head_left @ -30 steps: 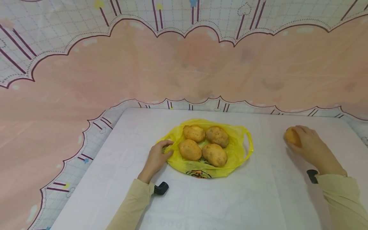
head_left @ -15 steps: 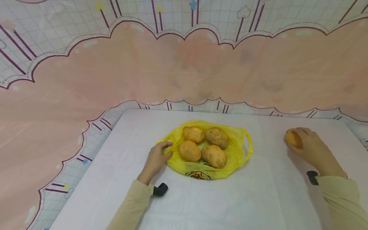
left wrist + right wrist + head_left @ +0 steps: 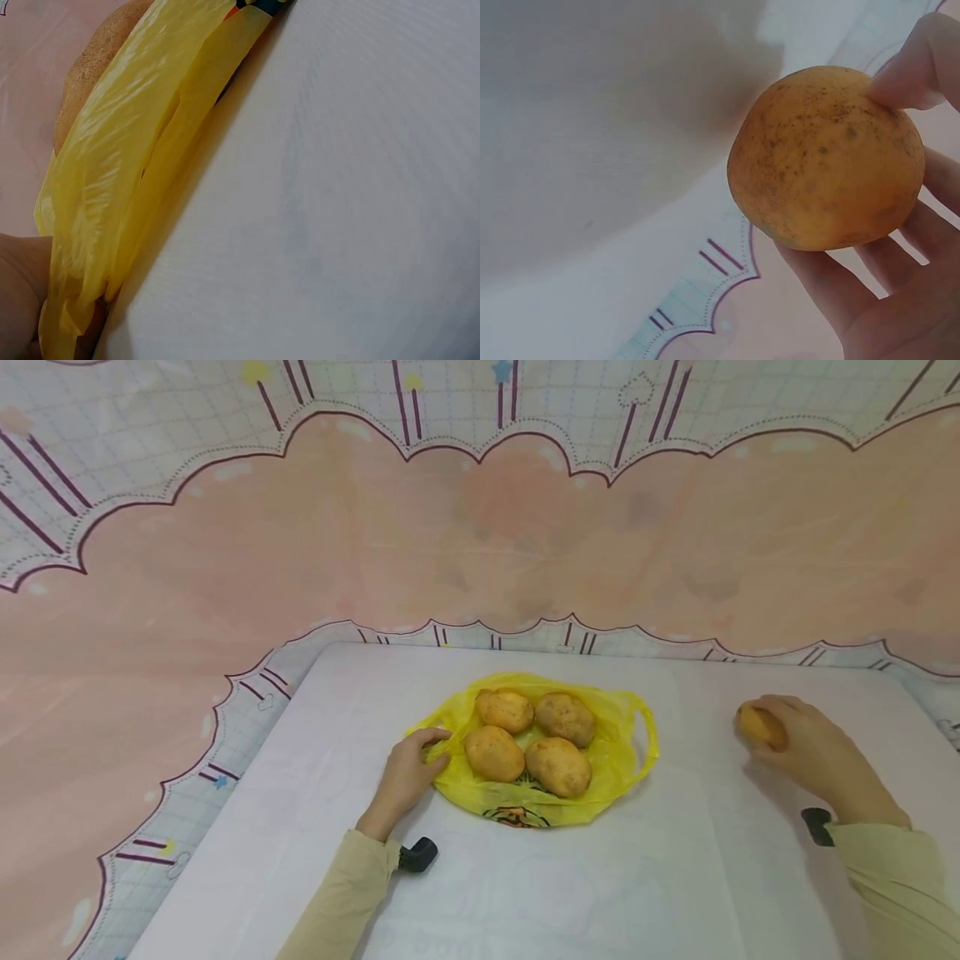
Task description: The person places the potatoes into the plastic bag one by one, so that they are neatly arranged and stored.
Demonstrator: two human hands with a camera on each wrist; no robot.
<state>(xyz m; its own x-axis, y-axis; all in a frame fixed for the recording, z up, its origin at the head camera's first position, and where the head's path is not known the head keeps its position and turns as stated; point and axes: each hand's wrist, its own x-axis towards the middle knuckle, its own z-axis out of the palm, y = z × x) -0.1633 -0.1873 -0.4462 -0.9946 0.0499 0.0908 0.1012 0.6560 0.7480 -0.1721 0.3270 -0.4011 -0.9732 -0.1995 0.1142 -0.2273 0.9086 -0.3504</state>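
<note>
In the head view a yellow plastic bag lies spread on the table with several potatoes on it. My left hand holds the bag's left edge; in the left wrist view the film bunches up between thumb and fingers, which are partly hidden. Far to the right, my right hand grips a roundish orange-yellow fruit with dark specks, whose exact kind I cannot tell. The right wrist view has the thumb on one side of it and the fingers on the other. It is held just above the tabletop, over a shadow.
The table wears a white cover. Behind it and to the left hangs a pink and white patterned cloth. A loop handle of the bag points right. Black wrist mounts stick out at both cuffs.
My right hand has shifted very slightly and turned the fruit a little to the left and downward. The left hand, the bag and the potatoes stay put.
</note>
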